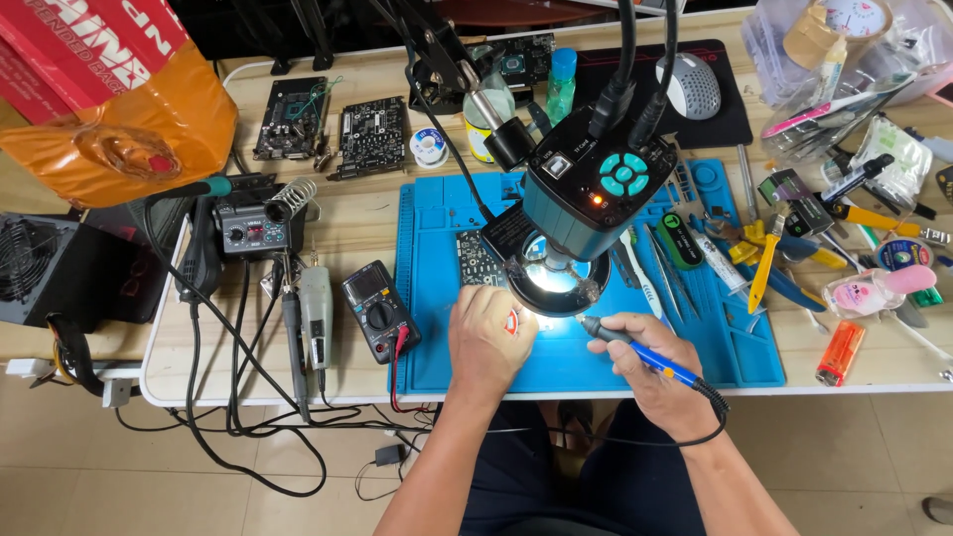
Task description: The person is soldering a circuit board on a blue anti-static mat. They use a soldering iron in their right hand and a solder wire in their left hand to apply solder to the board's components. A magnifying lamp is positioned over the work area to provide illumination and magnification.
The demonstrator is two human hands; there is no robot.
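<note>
1. Two hands work under the teal microscope head (586, 189) on the blue mat (427, 288)
2. Right hand (650, 362) has its fingers clamped on a blue soldering iron (635, 349), tip pointing left
3. Left hand (491, 337) rests curled beside the lit ring lamp (556, 283); what it grips, I cannot tell

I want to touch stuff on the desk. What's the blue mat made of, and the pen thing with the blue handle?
The blue mat looks like soft matte rubber or silicone, with moulded little compartments. The soldering pen in the right hand seems to have a blue plastic or rubbery grip, a dark collar and a metal tip, though the tip is too small to be sure.
</note>
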